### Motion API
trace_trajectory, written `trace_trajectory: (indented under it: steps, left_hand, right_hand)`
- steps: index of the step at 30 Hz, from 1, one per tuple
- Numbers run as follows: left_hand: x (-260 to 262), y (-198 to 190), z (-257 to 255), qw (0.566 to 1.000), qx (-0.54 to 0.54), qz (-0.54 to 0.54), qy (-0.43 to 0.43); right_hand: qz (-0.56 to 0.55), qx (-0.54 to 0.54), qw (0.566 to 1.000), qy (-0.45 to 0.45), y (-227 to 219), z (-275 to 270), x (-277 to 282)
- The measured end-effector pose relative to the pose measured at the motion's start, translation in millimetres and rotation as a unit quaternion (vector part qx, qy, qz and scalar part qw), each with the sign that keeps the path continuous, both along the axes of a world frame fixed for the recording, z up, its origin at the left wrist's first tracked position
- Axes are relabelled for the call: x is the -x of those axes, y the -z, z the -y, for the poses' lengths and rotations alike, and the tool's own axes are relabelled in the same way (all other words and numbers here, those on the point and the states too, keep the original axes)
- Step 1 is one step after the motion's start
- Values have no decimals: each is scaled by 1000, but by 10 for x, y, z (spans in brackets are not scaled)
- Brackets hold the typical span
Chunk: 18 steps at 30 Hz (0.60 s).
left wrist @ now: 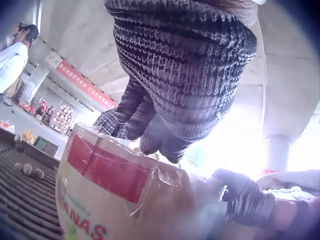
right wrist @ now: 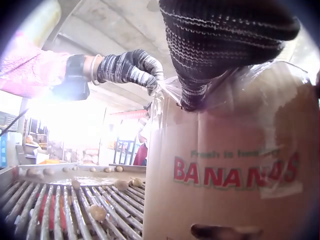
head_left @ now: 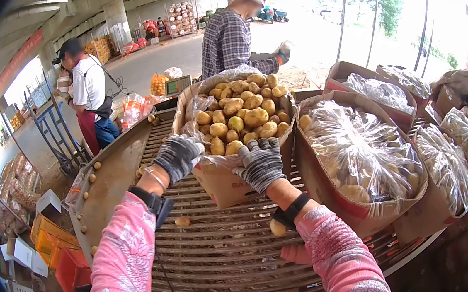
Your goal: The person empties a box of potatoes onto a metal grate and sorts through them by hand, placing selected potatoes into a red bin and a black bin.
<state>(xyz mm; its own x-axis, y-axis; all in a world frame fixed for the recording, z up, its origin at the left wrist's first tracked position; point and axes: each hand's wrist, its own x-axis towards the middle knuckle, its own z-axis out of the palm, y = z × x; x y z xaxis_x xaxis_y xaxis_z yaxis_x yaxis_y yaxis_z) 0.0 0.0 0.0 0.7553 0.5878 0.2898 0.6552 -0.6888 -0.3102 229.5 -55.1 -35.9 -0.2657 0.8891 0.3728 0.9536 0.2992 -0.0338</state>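
A cardboard box (head_left: 220, 182) printed BANANAS stands on a slatted rack, heaped with potatoes (head_left: 245, 109). A clear plastic bag (right wrist: 172, 90) lines it and folds over its rim. Both hands wear grey-and-black striped knit gloves. At the box's near left corner, my left hand (head_left: 178, 159) pinches the bag's edge. My right hand (head_left: 263, 164) grips the bag at the near right rim, its fingers over the potatoes and its thumb (right wrist: 192, 95) against the outer wall. Plastic is drawn taut between the hands in the right wrist view.
To the right stand several boxes with plastic-covered potatoes (head_left: 362, 157). Loose potatoes lie on the slatted rack (head_left: 214, 250) and along its left metal edge. A person in a checked shirt (head_left: 233, 42) stands beyond the box. Another person (head_left: 90, 91) stands left, near a blue hand truck (head_left: 56, 128).
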Motion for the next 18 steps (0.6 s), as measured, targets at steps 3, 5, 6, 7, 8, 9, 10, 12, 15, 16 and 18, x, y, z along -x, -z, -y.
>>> trace_trajectory:
  steps: [3,5,6,7,8,9,10,12,15,16,18]
  left_hand:
    - [210,-26,111,998,28,-54,8]
    - [190,-18,263,990,93,-110,6]
    - [169,-98,365,982,139,-128,24]
    - [191,-147,359,980,143,-138,23]
    - [221,-198,320,984,142,-96,35]
    - [245,-247,256,987,141,-54,47]
    - [251,-303,151,993,104,21,51]
    - [158,-425,-80,999,38,28,-4]
    - [32,-343,-614,993,-36,-108,-32]
    - [31,-307,-726,986,-74,-146,31]
    - [-15,-246,-894,977,-43,-207,-2]
  right_hand:
    - [-33,-53,998,0,94,0,87]
    - [-25,-87,996,-7,114,-28,28]
    - [-29,-86,996,-6,115,-38,-1]
    - [-23,-85,996,-3,118,-41,-1]
    - [-17,-84,996,0,130,-41,1]
    - [-25,-81,996,1,147,-42,5]
    - [-33,-86,996,-7,157,-46,1]
    - [-44,-114,992,-18,185,-73,-10]
    - [-53,-122,991,-27,221,-97,-27]
    - [-48,-88,995,-23,162,-64,-31]
    - [-51,-77,995,-24,125,-52,-33]
